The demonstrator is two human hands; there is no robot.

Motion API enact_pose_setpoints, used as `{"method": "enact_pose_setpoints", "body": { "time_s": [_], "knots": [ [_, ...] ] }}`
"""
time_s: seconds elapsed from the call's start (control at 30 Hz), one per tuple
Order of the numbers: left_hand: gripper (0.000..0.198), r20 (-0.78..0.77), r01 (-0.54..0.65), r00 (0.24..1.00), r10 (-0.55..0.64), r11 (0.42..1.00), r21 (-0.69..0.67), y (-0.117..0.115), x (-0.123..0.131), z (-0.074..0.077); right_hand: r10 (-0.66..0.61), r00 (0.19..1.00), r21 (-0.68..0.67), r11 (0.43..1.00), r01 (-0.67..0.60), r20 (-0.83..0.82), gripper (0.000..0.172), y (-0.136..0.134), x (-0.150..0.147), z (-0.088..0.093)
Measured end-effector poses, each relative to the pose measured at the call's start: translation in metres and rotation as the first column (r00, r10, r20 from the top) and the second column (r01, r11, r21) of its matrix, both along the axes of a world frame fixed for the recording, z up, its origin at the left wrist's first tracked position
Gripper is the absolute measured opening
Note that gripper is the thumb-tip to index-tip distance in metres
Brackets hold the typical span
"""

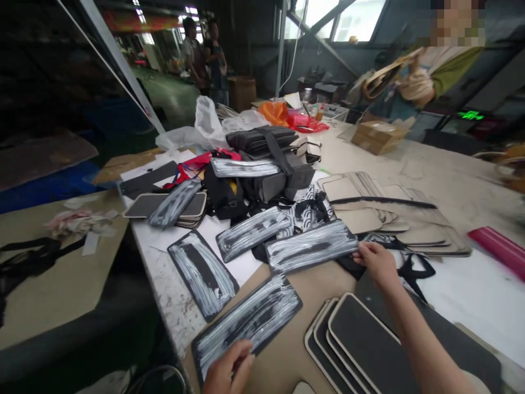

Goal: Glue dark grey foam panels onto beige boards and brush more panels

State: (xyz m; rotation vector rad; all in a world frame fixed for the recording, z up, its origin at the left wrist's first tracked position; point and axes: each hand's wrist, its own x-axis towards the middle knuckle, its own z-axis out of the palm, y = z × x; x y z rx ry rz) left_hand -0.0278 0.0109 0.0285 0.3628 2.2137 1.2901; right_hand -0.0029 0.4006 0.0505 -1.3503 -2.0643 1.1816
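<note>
My right hand (pixel 379 265) pinches the right end of a black rectangular panel (pixel 311 246), its upper face smeared with streaky white paste, probably glue. My left hand (pixel 229 366) is at the lower edge of another white-smeared black panel (pixel 246 317), fingers closed on that edge; the thumb and fingertips are partly hidden. Between and beyond the hands lie more coated panels, one (pixel 203 273) at the left and one (pixel 252 232) behind it. A stack of dark panels with pale rims (pixel 365 339) sits below my right forearm.
Behind the panels are a dark fabric pile (pixel 262 142), plastic bags (pixel 209 117) and pale cut panels (pixel 369 213). A cardboard box (pixel 377 137) stands at the back right near a co-worker (pixel 435 82). A magenta roll (pixel 498 251) lies at right. The table edge (pixel 153 290) runs along the left.
</note>
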Motion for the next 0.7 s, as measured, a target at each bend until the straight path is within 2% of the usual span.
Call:
{"method": "enact_pose_setpoints", "body": {
  "time_s": [0.1,0.17,0.23,0.27,0.33,0.4,0.47,0.53,0.6,0.63,0.7],
  "knots": [
    [0.017,-0.116,0.109,0.988,-0.097,0.989,0.102,0.040,-0.026,0.056,0.012,0.969,0.072,0.997,0.006,-0.246,0.027,-0.048,0.011,0.059],
    [0.018,-0.189,0.186,0.971,-0.146,0.958,0.217,0.074,-0.038,0.099,0.015,0.947,0.156,0.987,0.037,-0.321,0.030,-0.089,0.019,0.091],
    [0.019,-0.257,0.248,0.951,-0.174,0.924,0.292,0.107,-0.046,0.137,0.040,0.929,0.218,0.975,0.044,-0.369,0.028,-0.127,0.026,0.109],
    [0.020,-0.287,0.270,0.941,-0.180,0.910,0.315,0.121,-0.048,0.152,0.053,0.917,0.227,0.973,0.041,-0.394,0.027,-0.142,0.027,0.113],
    [0.023,-0.381,0.306,0.909,-0.170,0.893,0.331,0.139,-0.053,0.167,0.066,0.893,0.205,0.978,0.030,-0.446,0.025,-0.163,0.028,0.113],
    [0.025,-0.480,0.319,0.864,-0.153,0.904,0.286,0.141,-0.057,0.162,0.052,0.880,0.172,0.984,0.035,-0.472,0.024,-0.171,0.027,0.107],
    [0.024,-0.539,0.299,0.828,-0.156,0.936,0.188,0.126,-0.061,0.140,0.032,0.886,0.169,0.984,0.053,-0.462,0.024,-0.170,0.027,0.102],
    [0.021,-0.503,0.259,0.844,-0.186,0.962,0.080,0.102,-0.062,0.113,0.025,0.906,0.212,0.975,0.072,-0.423,0.023,-0.167,0.030,0.100],
    [0.022,-0.380,0.210,0.908,-0.178,0.977,0.042,0.079,-0.059,0.093,0.042,0.925,0.306,0.948,0.082,-0.377,0.023,-0.166,0.035,0.100],
    [0.023,-0.308,0.180,0.939,-0.153,0.982,0.061,0.072,-0.056,0.090,0.063,0.934,0.374,0.924,0.078,-0.351,0.022,-0.167,0.038,0.100],
    [0.024,-0.187,0.170,0.973,-0.138,0.972,0.164,0.067,-0.047,0.099,0.144,0.949,0.547,0.836,0.035,-0.281,0.021,-0.172,0.044,0.101]
  ]
}}
